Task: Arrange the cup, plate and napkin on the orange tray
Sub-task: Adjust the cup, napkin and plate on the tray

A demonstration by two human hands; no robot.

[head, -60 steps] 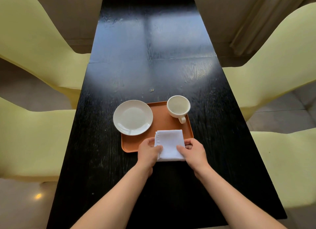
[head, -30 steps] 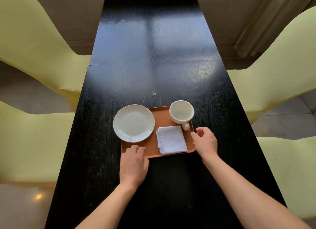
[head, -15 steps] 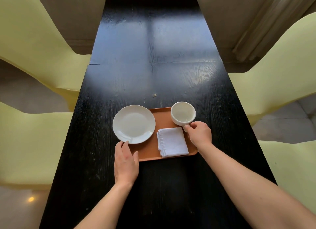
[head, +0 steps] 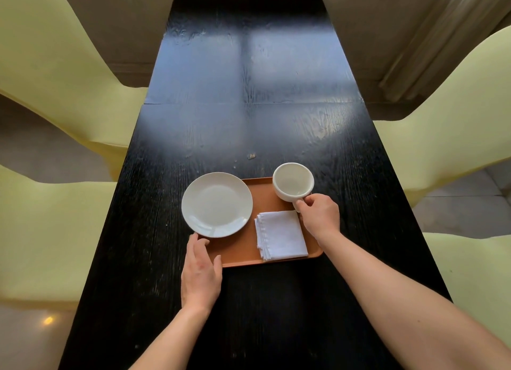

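Observation:
An orange tray [head: 243, 252] lies on the black table. A white plate [head: 217, 204] overhangs the tray's left edge. A folded white napkin [head: 280, 235] lies flat on the tray's near right part. The white cup [head: 293, 181] is tilted at the tray's far right corner, and my right hand [head: 319, 216] grips its handle. My left hand [head: 201, 270] rests at the tray's near left corner, fingers apart, fingertips touching the plate's near rim.
The black wooden table [head: 249, 93] stretches away from me. Pale yellow chairs stand on both sides, left [head: 49, 65] and right [head: 453, 115]. A small crumb [head: 251, 156] lies on the table beyond the tray.
Both hands let go of the napkin, now lying on the tray. My right hand moved to the cup's handle and tilted the cup. My left hand moved up to the plate's rim.

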